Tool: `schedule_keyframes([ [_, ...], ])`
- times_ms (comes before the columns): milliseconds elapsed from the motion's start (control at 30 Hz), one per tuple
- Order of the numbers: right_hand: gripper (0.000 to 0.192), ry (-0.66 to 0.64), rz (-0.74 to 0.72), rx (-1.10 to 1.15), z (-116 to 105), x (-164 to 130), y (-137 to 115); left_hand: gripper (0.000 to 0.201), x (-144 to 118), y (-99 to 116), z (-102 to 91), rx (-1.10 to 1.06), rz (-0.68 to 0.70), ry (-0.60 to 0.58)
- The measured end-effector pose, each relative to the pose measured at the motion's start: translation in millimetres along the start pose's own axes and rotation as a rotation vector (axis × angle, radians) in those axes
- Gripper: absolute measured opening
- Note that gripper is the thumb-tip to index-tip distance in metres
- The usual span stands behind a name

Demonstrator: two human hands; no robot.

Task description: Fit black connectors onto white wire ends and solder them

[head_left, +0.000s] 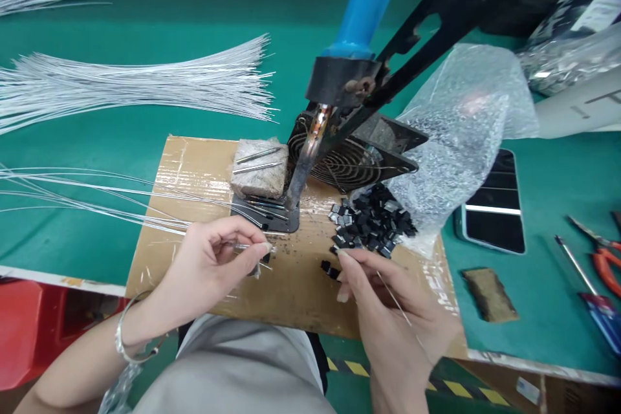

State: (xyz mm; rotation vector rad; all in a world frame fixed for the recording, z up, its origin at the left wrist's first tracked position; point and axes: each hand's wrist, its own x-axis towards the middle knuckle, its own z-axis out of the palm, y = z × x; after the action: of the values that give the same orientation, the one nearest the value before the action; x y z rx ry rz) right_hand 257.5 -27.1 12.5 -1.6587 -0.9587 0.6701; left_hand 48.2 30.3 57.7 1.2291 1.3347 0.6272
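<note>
Two hands are seen: a thin wire [242,246] is pinched by the left hand [206,265] fingers; another wire [395,301] is pinched by the right hand [388,310], two black clips [330,268] at its 10 o'clock.

A thin silver wire [145,210] runs in from the left, low over a taped cardboard board, its near end pinched at the left hand's fingertips beside a small black part. Another fine wire [395,301] slants across the right hand. Small black parts [371,223] lie heaped just beyond.
</note>
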Motion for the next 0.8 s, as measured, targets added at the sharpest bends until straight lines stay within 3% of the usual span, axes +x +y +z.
schedule_keyframes([
  [333,0.008,-0.177,0.039,0.176,11,0,-10,0.010,2,2,-0.4,-0.037,0.031,0.018],
  [600,0.013,-0.223,0.029,0.183,26,-3,-22,0.009,5,6,-0.3,-0.012,0.045,0.027],
  [800,0.007,-0.277,0.167,0.275,31,-2,-28,0.009,7,10,1.5,-0.019,0.044,0.044],
])
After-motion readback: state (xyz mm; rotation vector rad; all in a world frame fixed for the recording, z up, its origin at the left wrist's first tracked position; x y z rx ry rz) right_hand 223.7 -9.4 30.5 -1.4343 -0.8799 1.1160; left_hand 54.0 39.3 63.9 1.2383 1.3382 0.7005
